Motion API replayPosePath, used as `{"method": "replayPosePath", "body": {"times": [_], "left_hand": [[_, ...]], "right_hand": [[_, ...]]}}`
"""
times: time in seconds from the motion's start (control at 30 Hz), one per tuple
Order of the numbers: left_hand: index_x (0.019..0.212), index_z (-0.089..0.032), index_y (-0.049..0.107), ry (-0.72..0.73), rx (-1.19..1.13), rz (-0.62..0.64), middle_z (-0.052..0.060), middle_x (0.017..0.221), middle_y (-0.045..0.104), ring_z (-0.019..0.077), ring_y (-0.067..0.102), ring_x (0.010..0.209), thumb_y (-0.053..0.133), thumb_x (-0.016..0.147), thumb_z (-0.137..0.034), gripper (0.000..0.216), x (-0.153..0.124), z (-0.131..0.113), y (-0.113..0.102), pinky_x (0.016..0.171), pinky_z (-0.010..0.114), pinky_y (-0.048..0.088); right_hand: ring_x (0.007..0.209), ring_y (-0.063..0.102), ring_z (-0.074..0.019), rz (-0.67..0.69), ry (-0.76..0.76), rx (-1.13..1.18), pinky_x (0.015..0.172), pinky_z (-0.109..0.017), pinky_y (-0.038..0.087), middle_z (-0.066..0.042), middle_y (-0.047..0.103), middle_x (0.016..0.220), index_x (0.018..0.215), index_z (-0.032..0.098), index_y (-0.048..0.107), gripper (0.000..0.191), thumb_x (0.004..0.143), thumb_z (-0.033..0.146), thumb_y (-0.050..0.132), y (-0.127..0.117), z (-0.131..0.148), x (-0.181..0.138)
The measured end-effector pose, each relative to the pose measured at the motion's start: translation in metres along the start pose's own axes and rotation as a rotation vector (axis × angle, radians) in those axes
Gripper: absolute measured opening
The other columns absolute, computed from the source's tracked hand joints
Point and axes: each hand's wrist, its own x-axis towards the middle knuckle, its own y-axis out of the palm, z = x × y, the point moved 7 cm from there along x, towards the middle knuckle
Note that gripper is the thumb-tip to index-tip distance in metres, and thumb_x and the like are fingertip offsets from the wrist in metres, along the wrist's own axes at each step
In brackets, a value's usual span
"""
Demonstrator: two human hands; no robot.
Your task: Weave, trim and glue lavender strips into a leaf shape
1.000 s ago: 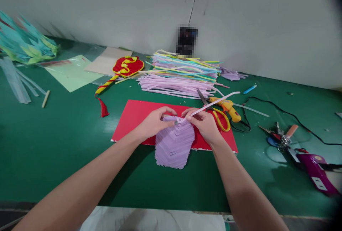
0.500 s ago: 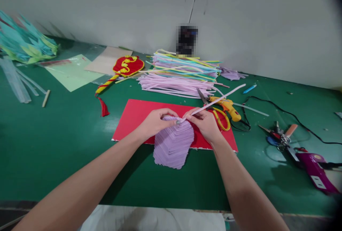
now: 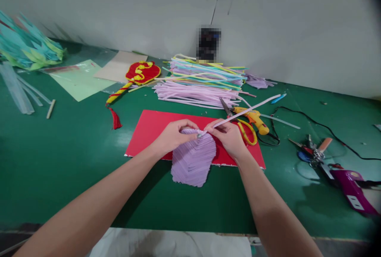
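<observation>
A light purple woven piece [image 3: 193,162], ribbed in a V pattern, hangs over the near edge of a red board [image 3: 154,128]. My left hand [image 3: 175,134] pinches its upper edge, thumb on the front and fingers curled behind. With thumb and fingers closed, my right hand [image 3: 226,136] grips a pale purple pipe cleaner [image 3: 250,109] at the upper right of the piece. The long free end slants up to the right, over the scissors [image 3: 247,130] and a yellow glue gun [image 3: 254,118]. Just where the strand joins the piece is hidden by my fingertips.
Behind the board lies a pile of pastel pipe cleaners [image 3: 199,86]. A red and yellow fan-shaped ornament [image 3: 143,72] with a tassel is to the left. On the right are a black cord [image 3: 315,120], keys [image 3: 312,152] and a purple pouch-like item [image 3: 351,193].
The free end of the pipe cleaner has shifted a little to the right and now reaches over the blue pen. Both hands and the woven piece stay almost in place.
</observation>
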Motion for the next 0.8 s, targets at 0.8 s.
{"method": "replayPosePath", "body": {"times": [0.8], "left_hand": [[0.086, -0.018, 0.063, 0.092, 0.079, -0.079, 0.002, 0.087, 0.066, 0.0148, 0.060, 0.079, 0.065, 0.071, -0.034, 0.022, 0.0004, -0.0015, -0.0046, 0.070, 0.025, 0.045]], "right_hand": [[0.076, 0.064, -0.0178, -0.010, 0.047, -0.107, 0.072, -0.030, 0.049, -0.002, 0.070, 0.077, 0.077, 0.019, 0.069, 0.021, 0.069, 0.039, 0.070, 0.0039, -0.0010, -0.0032]]}}
